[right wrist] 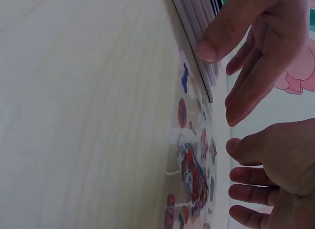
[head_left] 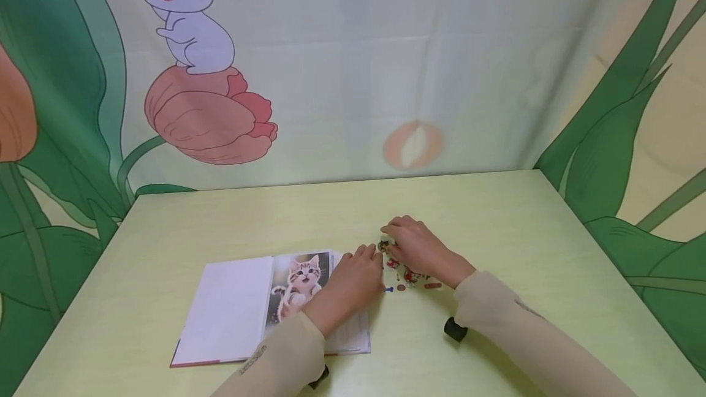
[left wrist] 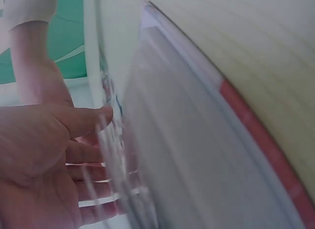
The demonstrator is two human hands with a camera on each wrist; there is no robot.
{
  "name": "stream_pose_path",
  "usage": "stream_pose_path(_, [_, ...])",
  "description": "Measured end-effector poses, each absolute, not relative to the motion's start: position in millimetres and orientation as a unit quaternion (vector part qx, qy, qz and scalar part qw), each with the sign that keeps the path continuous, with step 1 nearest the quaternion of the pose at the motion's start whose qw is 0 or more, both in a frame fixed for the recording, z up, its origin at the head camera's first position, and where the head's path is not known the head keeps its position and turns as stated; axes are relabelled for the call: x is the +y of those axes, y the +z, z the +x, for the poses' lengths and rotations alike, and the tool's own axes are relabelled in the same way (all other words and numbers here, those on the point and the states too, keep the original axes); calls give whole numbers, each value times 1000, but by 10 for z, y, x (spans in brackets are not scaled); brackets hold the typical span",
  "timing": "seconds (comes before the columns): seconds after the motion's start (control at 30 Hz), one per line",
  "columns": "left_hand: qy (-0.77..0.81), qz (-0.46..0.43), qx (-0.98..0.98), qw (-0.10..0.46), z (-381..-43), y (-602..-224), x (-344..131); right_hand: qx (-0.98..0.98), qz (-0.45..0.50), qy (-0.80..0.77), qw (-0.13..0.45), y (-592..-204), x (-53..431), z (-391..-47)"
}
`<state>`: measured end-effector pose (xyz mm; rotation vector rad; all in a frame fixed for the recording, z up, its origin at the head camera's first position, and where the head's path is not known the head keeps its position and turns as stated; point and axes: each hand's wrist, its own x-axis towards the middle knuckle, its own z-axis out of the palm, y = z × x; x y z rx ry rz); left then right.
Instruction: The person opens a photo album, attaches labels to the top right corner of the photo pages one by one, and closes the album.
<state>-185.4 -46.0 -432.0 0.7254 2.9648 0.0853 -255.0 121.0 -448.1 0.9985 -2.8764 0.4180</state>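
Observation:
My left hand lies over the right edge of an open book; its thumb and fingers stand apart in the right wrist view. Just right of the book, a clear sheet of small colourful stickers lies on the table. My right hand hovers above the far part of this sheet and hides some of it. In the right wrist view, that hand has its fingers extended and apart, close to the left hand. Blurred transparent film shows beside the left hand in the left wrist view.
A kitten picture fills part of the book's right side; the left page is blank white. The pale table meets a printed curtain at the back. Black wrist pieces hang under both sleeves.

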Motion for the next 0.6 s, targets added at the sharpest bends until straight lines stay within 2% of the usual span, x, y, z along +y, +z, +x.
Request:
stream_pose_path(0.27, [38, 220, 970, 92, -1858, -4375, -401, -932, 340, 127, 11, -4552, 1190, -2608])
stream_pose_path(0.6, [8, 233, 969, 79, -1825, -4360, -383, -931, 352, 99, 6, -4610, 1174, -2619])
